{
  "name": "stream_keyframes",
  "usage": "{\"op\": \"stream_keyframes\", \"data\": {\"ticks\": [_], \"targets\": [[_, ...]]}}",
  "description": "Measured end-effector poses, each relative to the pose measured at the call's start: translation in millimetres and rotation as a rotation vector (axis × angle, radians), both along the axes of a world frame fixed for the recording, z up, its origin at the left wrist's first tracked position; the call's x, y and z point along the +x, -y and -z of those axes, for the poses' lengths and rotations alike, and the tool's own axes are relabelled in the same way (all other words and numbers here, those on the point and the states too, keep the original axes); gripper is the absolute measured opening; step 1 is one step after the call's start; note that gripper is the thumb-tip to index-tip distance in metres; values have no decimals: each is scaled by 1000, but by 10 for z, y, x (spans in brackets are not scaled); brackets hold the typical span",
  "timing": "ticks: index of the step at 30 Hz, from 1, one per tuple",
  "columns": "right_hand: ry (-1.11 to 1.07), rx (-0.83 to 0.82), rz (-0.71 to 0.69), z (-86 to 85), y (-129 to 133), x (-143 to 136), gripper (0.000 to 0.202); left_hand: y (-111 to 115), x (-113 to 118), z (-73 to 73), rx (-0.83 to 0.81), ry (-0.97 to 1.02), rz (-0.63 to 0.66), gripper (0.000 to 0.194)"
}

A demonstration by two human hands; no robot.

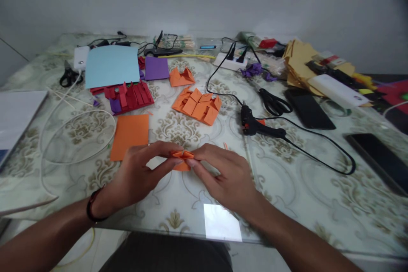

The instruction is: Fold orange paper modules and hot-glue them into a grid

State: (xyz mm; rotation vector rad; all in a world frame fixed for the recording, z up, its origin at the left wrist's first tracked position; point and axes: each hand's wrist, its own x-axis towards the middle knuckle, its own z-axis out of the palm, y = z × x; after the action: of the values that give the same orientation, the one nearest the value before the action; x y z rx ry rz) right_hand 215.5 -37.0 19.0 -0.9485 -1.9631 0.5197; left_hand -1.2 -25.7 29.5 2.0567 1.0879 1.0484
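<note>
Between my two hands is a small piece of folded orange paper (182, 165), held up over the near part of the table. My left hand (135, 174) pinches its left end with thumb and index finger. The right end is pinched by my right hand (223, 174). A narrow opening shows along the paper's top edge. Just beyond my left hand lies a flat orange sheet (130, 134). Further back rest several folded orange paper pieces (199, 105) and another folded orange piece (181, 77).
A black glue gun (259, 125) with a trailing cord lies to the right, near black-handled scissors (274, 102) and two dark phones (310, 108). Red folded papers (134, 97), a light blue sheet (112, 66) and a purple sheet (157, 68) sit back left. A white cable (79, 112) loops at left.
</note>
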Motion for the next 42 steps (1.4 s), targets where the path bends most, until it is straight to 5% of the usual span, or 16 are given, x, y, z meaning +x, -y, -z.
{"op": "stream_keyframes", "data": {"ticks": [16,24,30,35,42], "targets": [[-21,-74,-78,-5,-6,22,12,10,-27,-9,-93,-15,64,9],[-86,-552,-17,-44,-31,-34,9,-37,18,-61,-268,150,-62,5],[-92,-393,64,-61,-21,34,6,-55,-6,-21,-381,295,-18,10],[-22,-159,42,-33,-9,34,4,-54,-41,-35,-293,45,42,11],[-76,-336,35,-40,-23,18,8,-88,-23,-63,-337,106,73,9]]}}
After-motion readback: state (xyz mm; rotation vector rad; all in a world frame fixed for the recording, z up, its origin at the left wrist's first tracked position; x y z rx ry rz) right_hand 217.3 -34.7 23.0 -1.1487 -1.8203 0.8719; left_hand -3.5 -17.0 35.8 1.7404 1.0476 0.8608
